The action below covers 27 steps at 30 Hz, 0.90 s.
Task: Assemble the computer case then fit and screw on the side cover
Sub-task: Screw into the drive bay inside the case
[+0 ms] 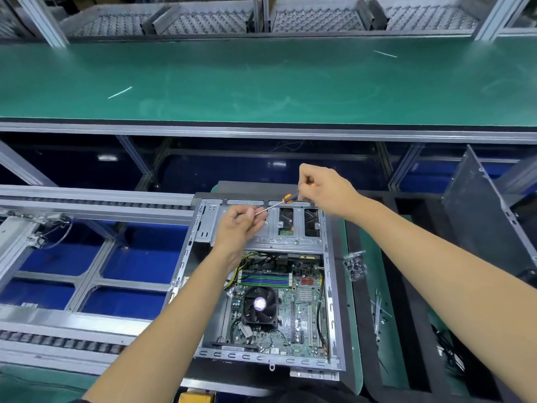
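Note:
An open computer case lies flat in front of me, its motherboard, CPU fan and silver drive cage exposed. My right hand grips the orange-and-black handle of a screwdriver above the cage's far edge. My left hand hovers over the cage with its fingers pinched round the screwdriver's metal tip; whether a screw sits there is hidden. The grey side cover leans upright at the right.
A small clear bag of screws lies right of the case on a green mat. Loose metal parts and cables sit further right. A green conveyor belt runs across the back. Roller rails stand to the left.

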{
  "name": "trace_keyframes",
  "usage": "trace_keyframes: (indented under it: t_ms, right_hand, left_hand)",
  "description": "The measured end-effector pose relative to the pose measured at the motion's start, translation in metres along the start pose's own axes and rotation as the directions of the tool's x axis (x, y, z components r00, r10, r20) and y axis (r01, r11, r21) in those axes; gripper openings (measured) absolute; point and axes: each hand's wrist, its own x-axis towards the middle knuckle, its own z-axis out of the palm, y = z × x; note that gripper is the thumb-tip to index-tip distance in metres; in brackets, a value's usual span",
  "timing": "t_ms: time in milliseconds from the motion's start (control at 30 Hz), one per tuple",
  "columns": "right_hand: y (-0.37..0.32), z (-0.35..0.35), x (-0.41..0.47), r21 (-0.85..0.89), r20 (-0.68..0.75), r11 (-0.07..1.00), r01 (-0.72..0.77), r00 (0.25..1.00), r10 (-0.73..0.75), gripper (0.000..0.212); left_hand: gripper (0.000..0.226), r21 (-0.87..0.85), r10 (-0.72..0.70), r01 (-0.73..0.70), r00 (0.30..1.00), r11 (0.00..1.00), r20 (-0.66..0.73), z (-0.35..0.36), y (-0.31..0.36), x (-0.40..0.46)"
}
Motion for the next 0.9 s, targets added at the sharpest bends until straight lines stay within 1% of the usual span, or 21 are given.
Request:
trace_keyframes:
  t_ms: [133,233,433,500,600,700,900]
  right_hand:
    - [0.003,-0.005,-0.003,0.022,-0.033,1.000,0.010,0.999,-0.009,0.015]
    - [0.006,-0.007,-0.004,0.036,-0.045,0.999,-0.001,0.999,0.003,0.016]
    - [0.010,-0.015,-0.006,0.056,-0.017,0.998,0.023,1.000,-0.022,0.016]
    - [0.010,-0.017,-0.007,0.072,-0.020,0.997,0.032,0.999,-0.030,0.015]
    - [0.010,-0.021,-0.008,0.109,-0.028,0.993,0.045,0.999,-0.042,0.014]
    - [0.010,-0.025,-0.008,0.134,-0.039,0.989,0.056,0.998,-0.051,0.014]
    - [0.010,-0.033,-0.006,0.124,-0.055,0.988,0.093,0.995,-0.087,0.016]
  left_hand:
    - [0.007,-0.070,0.003,-0.002,1.000,0.998,0.015,0.002,-0.004,-0.002]
    - [0.007,-0.068,0.016,-0.013,0.999,0.998,0.049,0.005,-0.006,-0.003]
    - [0.005,-0.094,0.043,-0.038,0.998,0.995,0.053,0.012,-0.002,-0.003]
    - [0.007,-0.134,0.036,-0.028,0.997,0.991,0.062,0.016,-0.001,-0.003]
    - [0.017,-0.176,0.028,-0.017,0.998,0.984,0.060,0.023,0.000,-0.003]
    - [0.025,-0.157,0.047,-0.038,0.998,0.987,0.051,0.027,0.002,-0.003]
    - [0.028,-0.089,0.070,-0.065,0.996,0.994,0.053,0.031,0.005,0.002]
